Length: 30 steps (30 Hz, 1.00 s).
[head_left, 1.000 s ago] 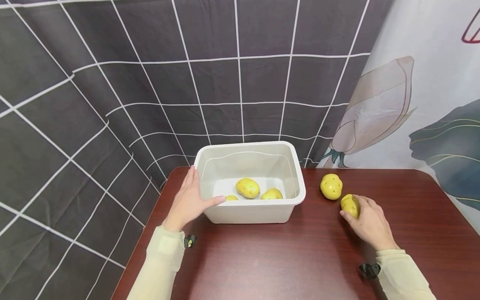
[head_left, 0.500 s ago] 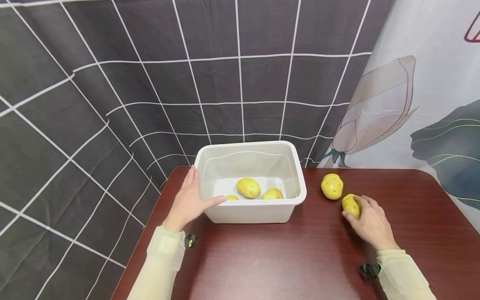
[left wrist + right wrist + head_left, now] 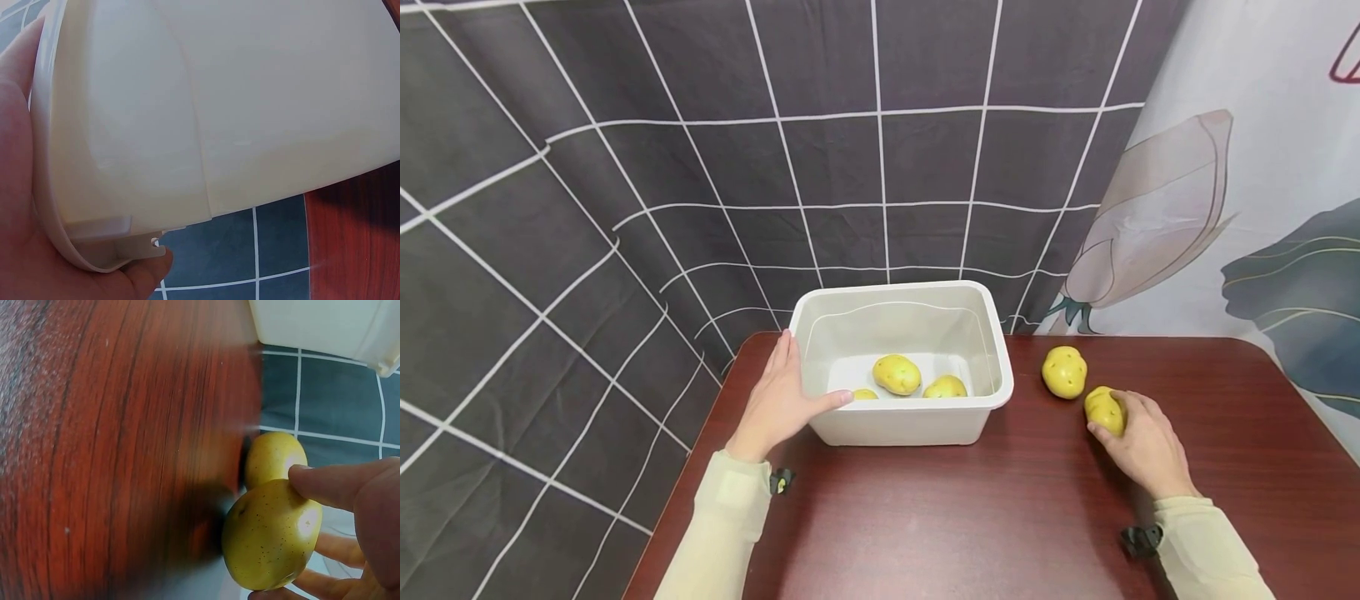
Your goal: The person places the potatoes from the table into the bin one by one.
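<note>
A pale rectangular plastic bin stands near the back of the table, with several yellow potatoes inside; one is a whole potato, the others partly hidden by the front wall. My left hand clasps the bin's front left corner, thumb over the front rim and fingers along the left side. In the left wrist view, the bin's wall fills most of the picture. My right hand grips a potato between thumb and fingers, to the right of the bin. Just behind it lies another potato.
The dark red wooden table reaches back to a grey curtain with white grid lines, right behind the bin. A pale curtain with a flower print hangs at the right. A black wrist device sits under the right sleeve cuff.
Almost nothing differs. The right hand and its potato show a very slight shift to the right; the left hand stays on the bin's corner.
</note>
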{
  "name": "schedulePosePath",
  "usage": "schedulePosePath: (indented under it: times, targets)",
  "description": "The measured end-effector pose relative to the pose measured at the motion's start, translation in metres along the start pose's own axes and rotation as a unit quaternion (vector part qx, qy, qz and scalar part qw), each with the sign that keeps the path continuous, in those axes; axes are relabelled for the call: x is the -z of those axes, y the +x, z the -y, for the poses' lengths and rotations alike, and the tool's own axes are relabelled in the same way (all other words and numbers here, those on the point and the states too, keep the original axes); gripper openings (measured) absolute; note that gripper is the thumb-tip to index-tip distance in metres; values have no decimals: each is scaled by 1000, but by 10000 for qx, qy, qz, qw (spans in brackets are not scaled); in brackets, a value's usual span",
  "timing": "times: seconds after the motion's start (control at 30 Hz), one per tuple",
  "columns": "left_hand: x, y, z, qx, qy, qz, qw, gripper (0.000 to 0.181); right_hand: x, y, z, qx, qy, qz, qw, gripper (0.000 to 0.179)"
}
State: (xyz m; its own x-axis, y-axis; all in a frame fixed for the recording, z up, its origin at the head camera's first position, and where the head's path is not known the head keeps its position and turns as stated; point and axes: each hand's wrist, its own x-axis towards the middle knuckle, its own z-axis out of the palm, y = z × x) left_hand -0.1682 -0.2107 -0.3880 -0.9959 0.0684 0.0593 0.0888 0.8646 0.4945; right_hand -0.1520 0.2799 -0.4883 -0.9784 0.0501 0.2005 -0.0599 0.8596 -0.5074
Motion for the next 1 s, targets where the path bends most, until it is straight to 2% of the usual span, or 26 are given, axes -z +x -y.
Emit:
schedulePosePath:
  times: [0.43, 1.0]
  targets:
    - [0, 0, 1, -17, 14, -13, 10000, 133, -3, 1, -2, -270, 113, 160, 9994, 71]
    - [0, 1, 1, -41, 13, -55, 10000, 133, -7, 0, -1, -304, 168, 115, 9993, 74]
